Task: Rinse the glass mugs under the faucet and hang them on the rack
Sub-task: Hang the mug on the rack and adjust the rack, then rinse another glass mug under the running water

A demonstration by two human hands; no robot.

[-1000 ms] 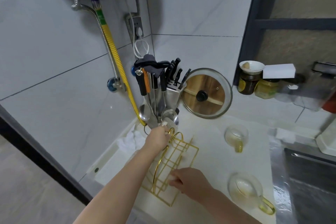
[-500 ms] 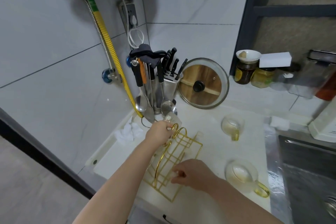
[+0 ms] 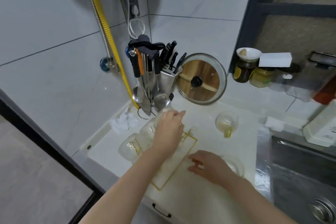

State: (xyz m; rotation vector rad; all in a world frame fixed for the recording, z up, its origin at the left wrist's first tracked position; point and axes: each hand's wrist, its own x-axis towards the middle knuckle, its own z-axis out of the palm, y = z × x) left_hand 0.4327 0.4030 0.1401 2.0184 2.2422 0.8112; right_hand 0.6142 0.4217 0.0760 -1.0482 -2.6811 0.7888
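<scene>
A gold wire rack (image 3: 189,152) stands on the white counter. Two textured glass mugs (image 3: 130,148) (image 3: 148,131) hang on its left side. My left hand (image 3: 169,129) reaches over the top of the rack, its fingertips around a third glass mug (image 3: 166,110) at the far end; the hand hides most of that mug. My right hand (image 3: 205,166) steadies the near right edge of the rack base, fingers curled on the wire. A clear mug with a yellow handle (image 3: 227,122) sits on the counter at the right. Another mug (image 3: 235,166) shows behind my right hand.
A utensil holder and knife block (image 3: 154,78) stands in the corner just beyond the rack, with a glass lid (image 3: 201,79) leaning on the wall. The steel sink (image 3: 300,172) lies at the right. A crumpled white cloth (image 3: 125,121) lies at the left.
My view has tipped down and closer, which brings the hung mugs on the rack's left side into sight. My left hand stays at the rack top with the mug. My right hand shifted along the base.
</scene>
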